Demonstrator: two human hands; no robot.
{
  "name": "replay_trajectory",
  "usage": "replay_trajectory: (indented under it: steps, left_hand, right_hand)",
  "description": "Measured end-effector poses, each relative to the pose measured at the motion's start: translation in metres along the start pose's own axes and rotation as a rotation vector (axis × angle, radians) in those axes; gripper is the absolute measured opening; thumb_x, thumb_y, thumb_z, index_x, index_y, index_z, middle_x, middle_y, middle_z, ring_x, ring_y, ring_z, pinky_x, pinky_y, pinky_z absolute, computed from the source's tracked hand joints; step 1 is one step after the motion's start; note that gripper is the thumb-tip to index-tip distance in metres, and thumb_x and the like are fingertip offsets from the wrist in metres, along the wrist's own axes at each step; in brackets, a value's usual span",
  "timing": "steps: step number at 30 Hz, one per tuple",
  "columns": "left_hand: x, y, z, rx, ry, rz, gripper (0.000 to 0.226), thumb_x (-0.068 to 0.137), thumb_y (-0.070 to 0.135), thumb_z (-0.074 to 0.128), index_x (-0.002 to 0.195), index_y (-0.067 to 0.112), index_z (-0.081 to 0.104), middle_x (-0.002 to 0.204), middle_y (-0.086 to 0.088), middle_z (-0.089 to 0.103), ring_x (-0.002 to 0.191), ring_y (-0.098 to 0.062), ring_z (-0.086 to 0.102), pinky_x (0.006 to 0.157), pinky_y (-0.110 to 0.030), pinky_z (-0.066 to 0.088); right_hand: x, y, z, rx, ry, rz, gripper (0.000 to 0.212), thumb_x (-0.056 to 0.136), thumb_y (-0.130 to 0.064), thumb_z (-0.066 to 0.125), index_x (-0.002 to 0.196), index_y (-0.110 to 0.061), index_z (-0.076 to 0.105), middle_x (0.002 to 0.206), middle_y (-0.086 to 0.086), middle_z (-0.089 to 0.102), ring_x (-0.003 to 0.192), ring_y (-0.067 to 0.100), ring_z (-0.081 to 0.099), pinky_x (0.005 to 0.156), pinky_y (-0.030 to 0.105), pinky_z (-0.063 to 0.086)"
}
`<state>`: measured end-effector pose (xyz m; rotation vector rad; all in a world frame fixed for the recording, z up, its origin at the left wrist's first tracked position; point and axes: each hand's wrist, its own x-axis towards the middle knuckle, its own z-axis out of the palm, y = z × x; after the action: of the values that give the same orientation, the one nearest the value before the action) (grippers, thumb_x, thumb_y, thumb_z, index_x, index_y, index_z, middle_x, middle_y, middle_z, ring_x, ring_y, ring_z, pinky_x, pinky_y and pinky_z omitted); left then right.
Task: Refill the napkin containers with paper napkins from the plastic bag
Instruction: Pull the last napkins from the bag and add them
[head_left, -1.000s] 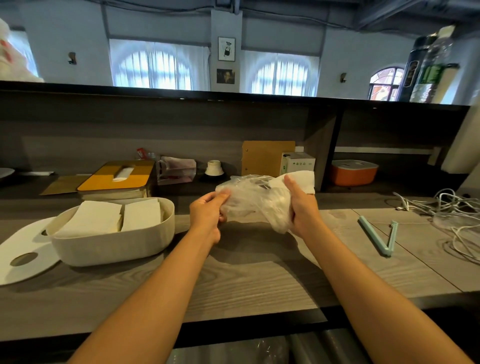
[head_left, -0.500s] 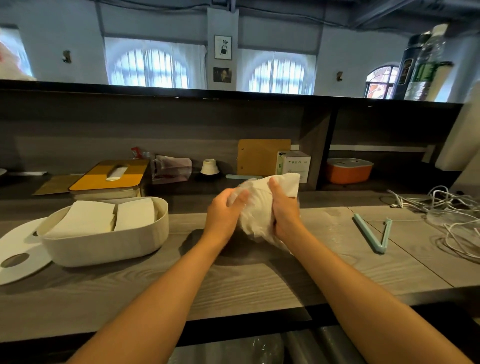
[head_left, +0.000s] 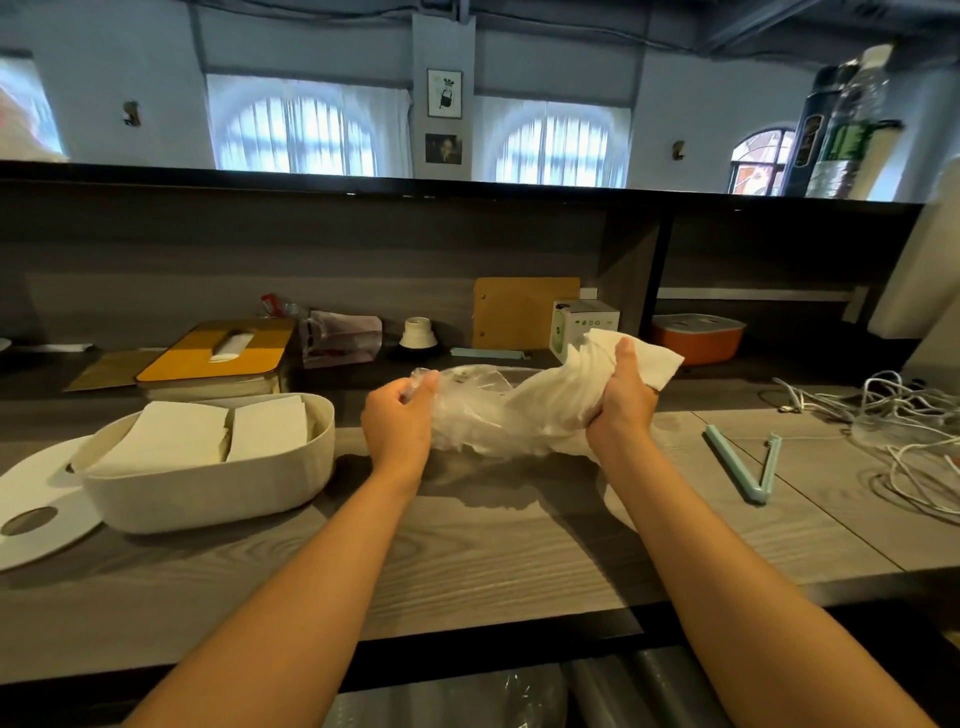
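Left hand (head_left: 397, 423) pinches the plastic bag (head_left: 470, 410); right hand (head_left: 621, 397), at its 3 o'clock, grips the napkins (head_left: 613, 358). Fingers of both are curled closed.

Left hand (head_left: 397, 418): forearm extended forward, back of hand toward camera, fingers curled in a pinching grip. Right hand (head_left: 621, 397): forearm extended, raised slightly higher, thumb upward, fingers (head_left: 626, 358) wrapped in a clenched grip. Hands apart.

Grey wood-grain counter (head_left: 467, 561), dark raised shelf (head_left: 363, 249) behind, pale blue wall (head_left: 701, 104) — arched curtained windows (head_left: 306, 130), daylight
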<state>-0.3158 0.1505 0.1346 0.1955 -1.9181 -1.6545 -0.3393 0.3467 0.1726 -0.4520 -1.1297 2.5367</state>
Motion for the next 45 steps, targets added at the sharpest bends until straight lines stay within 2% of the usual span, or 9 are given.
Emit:
replay_trajectory:
  steps: [6, 11, 18, 22, 25, 30, 34, 37, 45]
  left_hand:
    - [0.010, -0.003, -0.004, -0.050, 0.074, -0.118, 0.023, 0.099, 0.033, 0.054, 0.077, 0.026, 0.055, 0.083, 0.002, 0.061, 0.086, -0.022, 0.062, 0.077, -0.038, 0.052]
    - [0.016, -0.006, -0.004, -0.114, 0.117, -0.248, 0.043, 0.101, 0.037, 0.045, 0.135, 0.011, 0.052, 0.126, -0.010, 0.059, 0.108, -0.024, 0.058, 0.087, -0.036, 0.045]
    - [0.001, 0.001, 0.000, 0.168, -0.011, -0.208, 0.061, 0.105, 0.041, 0.033, 0.159, 0.022, 0.012, 0.160, -0.010, 0.027, 0.141, -0.031, 0.036, 0.110, -0.046, 0.034]
    - [-0.005, 0.007, 0.003, 0.215, -0.089, -0.002, 0.039, 0.106, 0.035, 0.035, 0.140, 0.021, 0.046, 0.128, -0.004, 0.058, 0.111, -0.018, 0.054, 0.091, -0.036, 0.045]
    - [-0.011, 0.007, 0.013, 0.078, -0.265, -0.054, 0.024, 0.105, 0.039, 0.038, 0.107, 0.025, 0.057, 0.097, 0.000, 0.062, 0.094, -0.019, 0.061, 0.093, -0.047, 0.053]
    - [-0.016, 0.009, 0.017, 0.261, -0.426, -0.087, 0.046, 0.105, 0.047, 0.031, 0.123, 0.018, 0.061, 0.118, -0.004, 0.061, 0.111, -0.022, 0.056, 0.097, -0.039, 0.045]
    - [-0.009, -0.004, 0.019, 0.707, -0.512, 0.050, 0.032, 0.098, 0.033, 0.049, 0.105, 0.009, 0.069, 0.107, -0.013, 0.067, 0.097, -0.027, 0.061, 0.084, -0.040, 0.052]
    - [-0.005, -0.008, 0.019, 0.811, -0.515, 0.097, 0.029, 0.092, 0.031, 0.062, 0.106, 0.007, 0.070, 0.111, -0.013, 0.066, 0.103, -0.030, 0.060, 0.086, -0.040, 0.052]
    - [-0.001, -0.005, 0.011, 0.332, -0.407, -0.049, 0.004, 0.090, 0.019, 0.070, 0.087, 0.018, 0.067, 0.095, -0.005, 0.070, 0.090, -0.020, 0.066, 0.075, -0.036, 0.057]
  right_hand:
    - [-0.002, -0.006, -0.002, 0.083, -0.213, 0.137, 0.036, 0.089, -0.029, 0.070, 0.119, -0.014, 0.057, 0.111, 0.010, 0.069, 0.091, 0.025, 0.070, 0.076, 0.042, 0.059]
    - [-0.004, 0.020, 0.001, -0.254, -0.232, 0.182, 0.042, 0.086, -0.023, 0.074, 0.121, -0.011, 0.055, 0.103, 0.010, 0.071, 0.086, 0.026, 0.071, 0.069, 0.043, 0.059]
    - [0.004, 0.038, 0.006, -0.442, -0.269, 0.105, 0.040, 0.087, -0.026, 0.072, 0.118, -0.018, 0.049, 0.108, 0.008, 0.066, 0.096, 0.027, 0.067, 0.080, 0.042, 0.057]
    - [0.006, 0.042, 0.007, -0.452, -0.230, 0.070, 0.048, 0.086, -0.029, 0.073, 0.125, -0.016, 0.046, 0.111, 0.006, 0.065, 0.098, 0.026, 0.066, 0.083, 0.043, 0.056]
    - [0.007, 0.043, 0.006, -0.398, -0.165, 0.068, 0.062, 0.083, -0.031, 0.076, 0.135, -0.015, 0.046, 0.113, 0.007, 0.066, 0.096, 0.026, 0.068, 0.085, 0.046, 0.057]
    - [0.007, 0.034, 0.007, -0.241, -0.206, 0.095, 0.038, 0.088, -0.027, 0.071, 0.121, -0.017, 0.055, 0.106, 0.007, 0.069, 0.093, 0.025, 0.070, 0.078, 0.043, 0.059]
    - [0.015, 0.032, 0.007, -0.434, -0.112, 0.033, 0.067, 0.082, -0.028, 0.077, 0.139, -0.016, 0.044, 0.121, 0.008, 0.062, 0.103, 0.029, 0.064, 0.095, 0.051, 0.052]
    - [0.021, 0.027, 0.004, -0.473, -0.068, 0.052, 0.059, 0.081, -0.028, 0.078, 0.131, -0.016, 0.048, 0.118, 0.006, 0.062, 0.104, 0.029, 0.064, 0.094, 0.051, 0.052]
    - [0.026, 0.016, -0.003, -0.473, -0.138, 0.099, 0.061, 0.081, -0.023, 0.078, 0.134, -0.016, 0.049, 0.115, 0.010, 0.065, 0.098, 0.030, 0.068, 0.090, 0.051, 0.055]
